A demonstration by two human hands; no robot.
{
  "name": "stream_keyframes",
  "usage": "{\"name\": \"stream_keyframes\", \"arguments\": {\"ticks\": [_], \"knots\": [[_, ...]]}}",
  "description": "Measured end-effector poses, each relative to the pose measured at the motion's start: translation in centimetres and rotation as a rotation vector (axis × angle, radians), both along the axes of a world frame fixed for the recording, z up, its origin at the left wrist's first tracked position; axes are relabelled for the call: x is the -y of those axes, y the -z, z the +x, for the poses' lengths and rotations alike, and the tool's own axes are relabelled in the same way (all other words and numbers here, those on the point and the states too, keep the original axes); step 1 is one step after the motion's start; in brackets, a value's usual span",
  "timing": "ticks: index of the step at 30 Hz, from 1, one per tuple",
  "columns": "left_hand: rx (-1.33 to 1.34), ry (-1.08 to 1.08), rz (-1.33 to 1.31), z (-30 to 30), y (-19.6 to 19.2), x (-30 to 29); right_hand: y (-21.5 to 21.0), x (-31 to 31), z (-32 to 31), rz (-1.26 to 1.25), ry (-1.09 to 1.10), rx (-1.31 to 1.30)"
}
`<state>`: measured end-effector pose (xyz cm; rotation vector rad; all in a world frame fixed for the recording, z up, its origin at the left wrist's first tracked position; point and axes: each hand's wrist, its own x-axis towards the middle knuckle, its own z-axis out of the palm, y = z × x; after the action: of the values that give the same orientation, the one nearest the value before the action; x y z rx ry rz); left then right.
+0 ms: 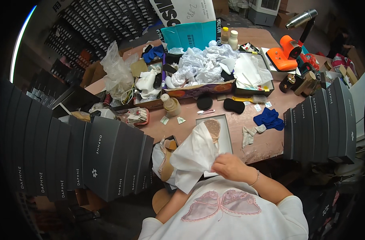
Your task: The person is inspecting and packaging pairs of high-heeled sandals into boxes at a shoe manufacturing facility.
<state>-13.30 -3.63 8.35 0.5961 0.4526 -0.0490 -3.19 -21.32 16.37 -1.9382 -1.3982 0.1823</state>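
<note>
A sheet of white tissue paper drapes over a beige shoe, whose dotted front part sticks out at the far end. My right hand pinches the paper's right edge, fingers closed. My left forearm reaches under the sheet, and the paper hides my left hand. Beneath the shoe and paper lies a pale, shallow box part. Just left of the sheet, another beige shoe rests with white paper in a dark open box.
Dark shoe boxes stand in rows at left and right. At the back, a carton holds crumpled paper. A bottle, black sponge, yellow brush, blue cloth and orange tool are on the table.
</note>
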Motion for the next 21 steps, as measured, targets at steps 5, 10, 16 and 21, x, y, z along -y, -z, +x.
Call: {"name": "stream_keyframes", "arguments": {"ticks": [5,10,16,21], "knots": [[0.030,0.070,-0.046,0.4,0.4,-0.9,-0.3,3.0,2.0,0.098,0.422,-0.732],[0.112,0.180,-0.187,1.1,0.3,-4.5,-1.5,3.5,6.1,-0.167,0.237,-1.107],[0.090,0.221,-0.358,0.3,2.3,-8.5,2.6,3.7,4.2,0.017,0.287,-1.090],[0.114,0.057,0.062,0.0,6.1,-6.9,5.1,4.5,2.3,0.347,0.552,-1.307]]}}
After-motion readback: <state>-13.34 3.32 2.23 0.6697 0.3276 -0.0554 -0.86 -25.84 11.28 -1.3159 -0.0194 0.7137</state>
